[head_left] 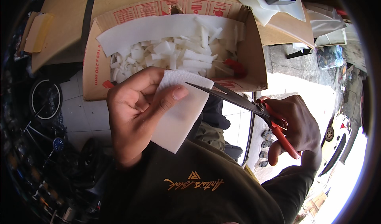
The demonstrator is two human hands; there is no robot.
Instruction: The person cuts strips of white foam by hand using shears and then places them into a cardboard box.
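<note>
Your left hand (137,113) pinches a white fabric strip (180,109) between thumb and fingers, just in front of the cardboard box (95,65). Your right hand (297,129) is closed through the red handles of the scissors (254,105); the dark blades lie across the strip's top edge, tip near your thumb. Risk: the thumb may get nicked, or the limp, fuzzy cloth may fold and cut crooked. Short white offcuts (174,53) fill the box.
</note>
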